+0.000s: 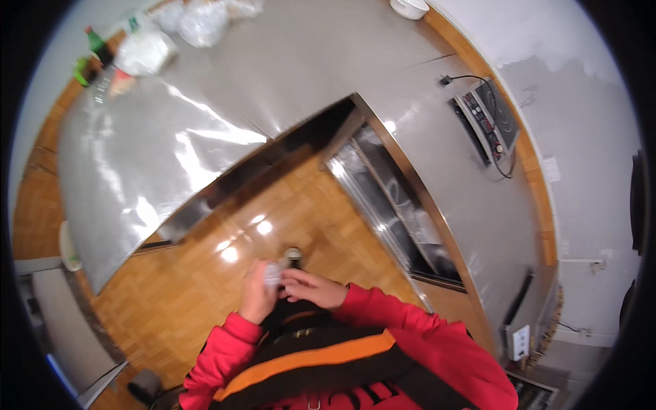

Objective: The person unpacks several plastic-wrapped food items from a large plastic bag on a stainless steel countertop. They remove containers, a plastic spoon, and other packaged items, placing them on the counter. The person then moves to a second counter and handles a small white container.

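My left hand (256,294) is closed around a small clear plastic item (272,275), perhaps crumpled film or a bag; blur hides its exact form. Against it, or very close, are the bent fingers of my right hand (315,290). Whether they pinch part of the plastic cannot be made out. Both hands are in front of my waist, above the wood-patterned floor (205,287). Red sleeves cover my arms, and a dark apron with an orange band (312,353) hangs at my front.
A steel-topped counter (307,56) bends around ahead and right, with a glass-fronted cabinet (394,205) beneath. Toward the back left are plastic bags (146,51) and a green bottle (97,43). An induction cooker (489,120) with a loose cord and a power strip (521,342) lie to the right.
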Tool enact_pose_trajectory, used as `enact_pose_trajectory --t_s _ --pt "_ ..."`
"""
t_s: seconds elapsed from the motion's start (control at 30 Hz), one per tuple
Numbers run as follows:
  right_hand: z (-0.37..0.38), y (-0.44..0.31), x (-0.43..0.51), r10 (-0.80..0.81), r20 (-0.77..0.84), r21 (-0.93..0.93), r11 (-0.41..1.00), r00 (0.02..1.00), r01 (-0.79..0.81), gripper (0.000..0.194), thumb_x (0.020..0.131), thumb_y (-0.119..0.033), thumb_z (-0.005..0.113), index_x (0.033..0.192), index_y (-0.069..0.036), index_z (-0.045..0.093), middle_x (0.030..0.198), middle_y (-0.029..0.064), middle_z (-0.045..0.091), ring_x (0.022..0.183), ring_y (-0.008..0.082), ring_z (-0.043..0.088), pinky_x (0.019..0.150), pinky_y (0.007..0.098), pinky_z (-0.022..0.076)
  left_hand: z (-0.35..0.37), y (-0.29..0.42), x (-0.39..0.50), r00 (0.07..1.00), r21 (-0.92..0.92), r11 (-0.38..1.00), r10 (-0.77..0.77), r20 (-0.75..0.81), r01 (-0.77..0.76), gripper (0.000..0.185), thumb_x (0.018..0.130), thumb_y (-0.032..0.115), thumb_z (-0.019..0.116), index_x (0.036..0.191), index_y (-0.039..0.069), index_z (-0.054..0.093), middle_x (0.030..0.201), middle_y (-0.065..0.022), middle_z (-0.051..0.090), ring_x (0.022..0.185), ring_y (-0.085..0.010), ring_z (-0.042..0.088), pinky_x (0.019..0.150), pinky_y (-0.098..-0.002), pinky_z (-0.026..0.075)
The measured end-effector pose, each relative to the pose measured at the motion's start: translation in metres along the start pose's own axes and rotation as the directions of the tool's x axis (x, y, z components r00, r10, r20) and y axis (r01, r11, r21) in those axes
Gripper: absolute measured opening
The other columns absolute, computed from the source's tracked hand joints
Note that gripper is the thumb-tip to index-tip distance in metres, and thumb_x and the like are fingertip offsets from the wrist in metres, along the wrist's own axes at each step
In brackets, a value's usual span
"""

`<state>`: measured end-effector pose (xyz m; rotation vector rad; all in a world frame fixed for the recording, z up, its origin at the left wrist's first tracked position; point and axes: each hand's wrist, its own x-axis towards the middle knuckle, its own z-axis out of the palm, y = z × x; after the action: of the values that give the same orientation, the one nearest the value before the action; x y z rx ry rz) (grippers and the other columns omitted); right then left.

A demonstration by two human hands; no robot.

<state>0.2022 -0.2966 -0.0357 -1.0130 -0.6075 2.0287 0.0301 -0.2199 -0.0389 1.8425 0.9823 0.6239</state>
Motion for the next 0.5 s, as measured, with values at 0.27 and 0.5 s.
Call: enact_pose_trajectory --t_s 0.27,0.5 --pt "-0.225 0.142 -0.041 -0.319 -0.727 -0.507 0.847 0.608 -0.161 0.007 0.095 -0.009 0.055 0.102 -0.005 0.055 0.091 0.0028 0.059 0.081 0.0126 0.057 0.073 0.025 0.0465 0.156 -0.246 -0.067 0.803 -0.431 0.686 -0.562 0.197 0.586 0.011 0.086 0.002 0.049 0.089 -0.004 0.057 0.073 -0.0138 0.06 0.067 -0.0227 0.06 0.063 -0.0328 0.048" --pt "-0.457 0.12 -0.042 -0.584 -0.802 -0.595 0.761 0.126 -0.259 0.022 0.097 -0.019 0.055 0.115 -0.008 0.054 0.098 0.0002 0.059 0.084 0.007 0.055 0.067 0.0214 0.0449 0.281 -0.298 -0.047 0.575 -0.361 0.45 -0.693 0.435 0.816 0.028 0.082 0.015 0.063 0.104 0.0 0.055 0.083 -0.0069 0.059 0.074 -0.0164 0.057 0.063 -0.0303 0.048"
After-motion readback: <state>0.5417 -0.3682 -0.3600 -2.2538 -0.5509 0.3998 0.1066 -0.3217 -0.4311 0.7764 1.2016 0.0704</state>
